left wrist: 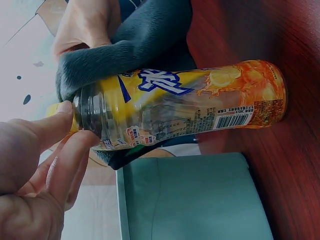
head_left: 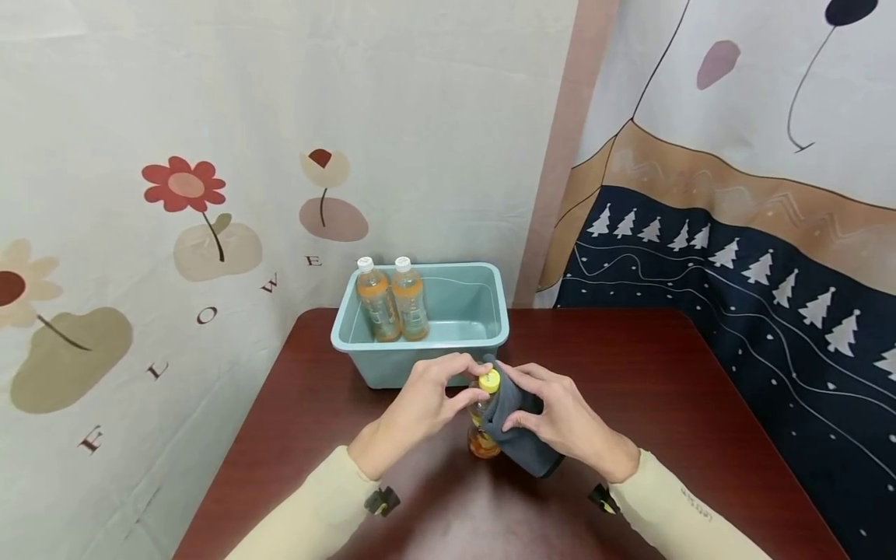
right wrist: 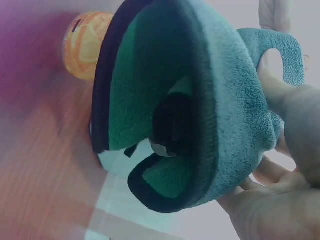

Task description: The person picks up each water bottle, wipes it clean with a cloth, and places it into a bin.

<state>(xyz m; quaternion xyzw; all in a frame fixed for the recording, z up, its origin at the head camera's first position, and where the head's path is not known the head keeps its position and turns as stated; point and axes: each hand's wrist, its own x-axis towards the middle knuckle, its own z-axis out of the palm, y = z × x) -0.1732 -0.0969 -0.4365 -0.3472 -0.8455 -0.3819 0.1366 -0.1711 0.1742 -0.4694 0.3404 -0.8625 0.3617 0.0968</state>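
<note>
Two bottles point(head_left: 411, 305) stand in the tub point(head_left: 381, 367); in front of it, left hand point(head_left: 432, 393) pinches a yellow-capped bottle point(head_left: 482, 443), right hand point(head_left: 560, 412) grips cloth point(head_left: 521, 445) against it, wiping apparently unfinished.

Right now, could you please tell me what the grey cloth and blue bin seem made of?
Grey cloth: probably matte terry or microfibre, from its fuzzy nap and folds.
Blue bin: likely moulded plastic, slightly glossy, given its smooth walls and rounded rim.

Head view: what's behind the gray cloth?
A bottle, partly: its yellow cap, left side and orange base show. The cloth, held by the right hand, covers its right side, so that part can't be seen from here.
</note>
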